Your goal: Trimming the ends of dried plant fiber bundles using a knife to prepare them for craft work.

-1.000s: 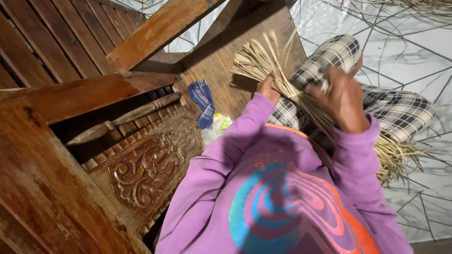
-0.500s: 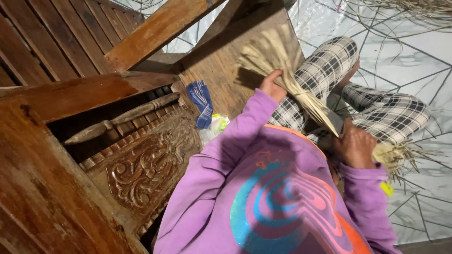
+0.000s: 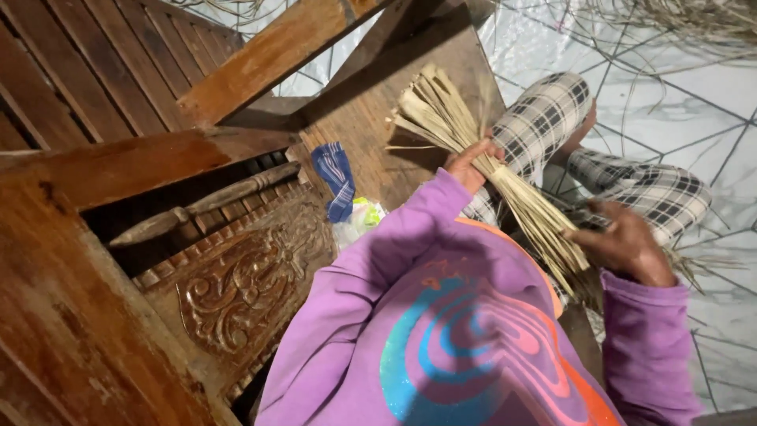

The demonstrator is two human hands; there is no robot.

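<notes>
A bundle of pale dried straw strips (image 3: 505,185) runs slantwise across my lap, its cut ends fanning out at the upper left over a wooden board. My left hand (image 3: 471,160) is closed around the bundle near that fanned end. My right hand (image 3: 623,241) grips the lower part of the same bundle above my knee. I wear a purple long-sleeved top (image 3: 441,315) and black-and-white checked trousers (image 3: 631,185).
Carved dark wooden furniture (image 3: 236,284) stands close at my left, with wooden slats and beams (image 3: 276,59) behind. A blue cloth (image 3: 335,180) and a crumpled plastic bag (image 3: 359,221) lie beside the wood. Loose straw (image 3: 678,20) is scattered on the white tiled floor (image 3: 710,102).
My right hand has dropped from near the fanned end down along the bundle to its lower part. My left hand has kept its grip, and the bundle now lies straighter across my lap.
</notes>
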